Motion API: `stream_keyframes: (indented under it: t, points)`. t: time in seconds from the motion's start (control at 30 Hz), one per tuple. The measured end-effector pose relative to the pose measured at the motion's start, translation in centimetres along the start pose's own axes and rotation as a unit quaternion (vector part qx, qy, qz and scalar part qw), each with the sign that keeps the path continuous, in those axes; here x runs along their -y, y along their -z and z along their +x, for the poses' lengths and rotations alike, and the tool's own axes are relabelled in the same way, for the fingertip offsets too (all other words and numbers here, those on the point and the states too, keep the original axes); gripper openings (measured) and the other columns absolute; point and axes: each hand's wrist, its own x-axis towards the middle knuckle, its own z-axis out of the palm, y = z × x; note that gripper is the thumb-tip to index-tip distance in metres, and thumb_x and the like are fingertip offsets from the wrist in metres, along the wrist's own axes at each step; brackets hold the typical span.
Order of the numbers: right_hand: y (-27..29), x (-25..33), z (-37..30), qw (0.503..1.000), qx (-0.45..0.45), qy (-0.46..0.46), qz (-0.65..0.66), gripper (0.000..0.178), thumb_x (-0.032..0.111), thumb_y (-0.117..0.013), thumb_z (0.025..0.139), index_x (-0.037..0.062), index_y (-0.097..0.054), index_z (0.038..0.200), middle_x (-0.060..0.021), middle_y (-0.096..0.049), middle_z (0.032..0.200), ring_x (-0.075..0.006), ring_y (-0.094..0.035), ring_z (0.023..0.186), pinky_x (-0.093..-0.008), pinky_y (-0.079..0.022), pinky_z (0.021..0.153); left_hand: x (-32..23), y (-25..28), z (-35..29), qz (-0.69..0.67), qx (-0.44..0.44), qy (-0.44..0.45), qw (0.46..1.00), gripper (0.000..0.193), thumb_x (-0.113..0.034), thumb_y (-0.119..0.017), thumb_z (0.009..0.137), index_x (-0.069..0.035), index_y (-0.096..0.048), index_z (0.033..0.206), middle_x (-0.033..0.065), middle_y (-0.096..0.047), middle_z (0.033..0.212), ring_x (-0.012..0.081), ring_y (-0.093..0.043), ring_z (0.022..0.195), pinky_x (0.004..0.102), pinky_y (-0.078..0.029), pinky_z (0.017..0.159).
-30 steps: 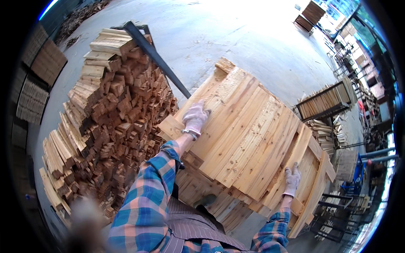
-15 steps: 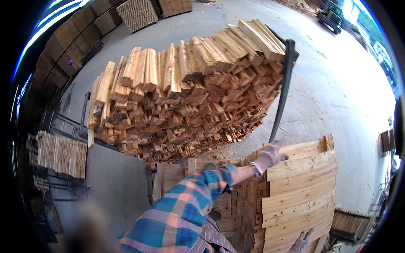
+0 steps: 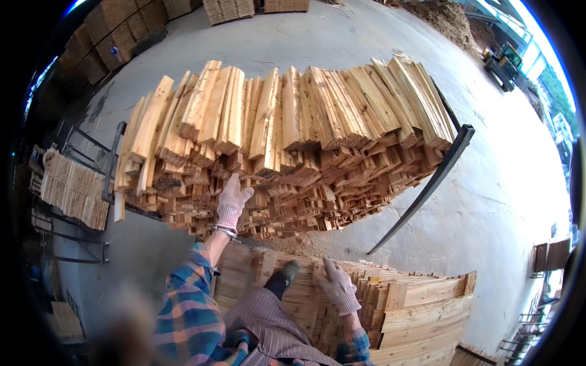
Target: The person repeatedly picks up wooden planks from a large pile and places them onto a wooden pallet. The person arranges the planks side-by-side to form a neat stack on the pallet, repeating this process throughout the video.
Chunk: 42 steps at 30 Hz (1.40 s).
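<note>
My left hand (image 3: pixel 233 200), in a pale work glove, reaches forward at the front of a big pile of loose wooden boards (image 3: pixel 268 131). Its thumb and fingers are apart, with nothing in them, and the fingertips come near the cut board ends; whether they touch I cannot tell. My right hand (image 3: pixel 337 287), gloved the same way, hangs over the lower stack of boards (image 3: pixel 421 314) in front of me. Its fingers are loosely parted and it holds nothing I can see. The pile's top boards point away from me, their ends ragged and uneven.
A dark metal post (image 3: pixel 427 186) leans out at the pile's right end; a metal rack upright (image 3: pixel 114 160) stands at its left. Another board bundle (image 3: pixel 74 188) lies at the left. My shoe (image 3: pixel 290 270) rests by the lower stack. A vehicle (image 3: pixel 503 66) is far right.
My view has swung toward the big pile. My left hand has left the lower stack's far edge and reached to the pile's front. My right hand has moved left and forward over the lower stack.
</note>
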Motion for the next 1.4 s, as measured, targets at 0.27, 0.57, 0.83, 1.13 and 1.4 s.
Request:
stream_keyframes:
  t: [0.27, 0.57, 0.83, 1.13, 1.4]
  points:
    - [11.4, 4.6, 17.5, 0.989, -0.111, 0.000, -0.094, 0.083, 0.033, -0.073, 0.080, 0.0189, -0.028, 0.149, -0.0227, -0.056, 0.125, -0.0397, -0.059, 0.107, -0.0485, -0.050, 0.088, -1.8, -16.4, 10.4, 0.230, 0.116, -0.098, 0.961, 0.075, -0.011, -0.071, 0.084, 0.005, -0.029, 0.145, 0.0270, -0.049, 0.136, 0.0298, -0.053, 0.122, 0.0352, -0.047, 0.099]
    - [20.2, 6.2, 31.8, 0.934, -0.190, -0.005, -0.302, 0.078, 0.048, -0.064, 0.085, 0.0162, -0.031, 0.149, -0.0163, -0.050, 0.137, -0.0332, -0.048, 0.125, -0.0433, -0.042, 0.101, 0.2, -27.8, 12.1, -0.068, 0.017, 0.261, 0.963, 0.080, -0.032, -0.066, 0.091, -0.001, -0.022, 0.150, 0.0158, -0.045, 0.143, 0.0234, -0.057, 0.103, 0.0335, -0.049, 0.082]
    - [17.7, 6.5, 36.1, 0.956, -0.167, 0.008, -0.241, 0.076, 0.059, -0.053, 0.089, 0.0120, -0.036, 0.146, -0.0204, -0.052, 0.134, -0.0345, -0.043, 0.130, -0.0441, -0.035, 0.107, -0.7, -30.4, 12.0, -0.177, -0.064, 0.260, 0.947, 0.080, -0.025, -0.073, 0.085, 0.000, -0.029, 0.147, 0.0174, -0.052, 0.134, 0.0245, -0.059, 0.103, 0.0348, -0.051, 0.064]
    - [19.3, 6.7, 36.6, 0.985, -0.116, -0.002, -0.126, 0.087, 0.059, -0.063, 0.083, 0.0093, -0.032, 0.148, -0.0230, -0.056, 0.126, -0.0375, -0.053, 0.120, -0.0441, -0.045, 0.098, 2.3, -29.8, 15.9, 0.034, 0.067, 0.195, 0.978, 0.065, -0.035, -0.066, 0.089, 0.006, -0.045, 0.134, 0.0199, -0.060, 0.124, 0.0256, -0.063, 0.096, 0.0362, -0.052, 0.069]
    - [18.0, 4.5, 36.0, 0.931, -0.187, -0.004, -0.314, 0.074, 0.036, -0.071, 0.081, 0.0166, -0.038, 0.144, -0.0110, -0.047, 0.140, -0.0308, -0.044, 0.130, -0.0416, -0.040, 0.105, 2.2, -30.3, 14.4, 0.074, -0.033, 0.137, 0.987, 0.062, -0.044, -0.065, 0.087, 0.003, -0.052, 0.125, 0.0186, -0.061, 0.109, 0.0258, -0.059, 0.091, 0.0362, -0.049, 0.074]
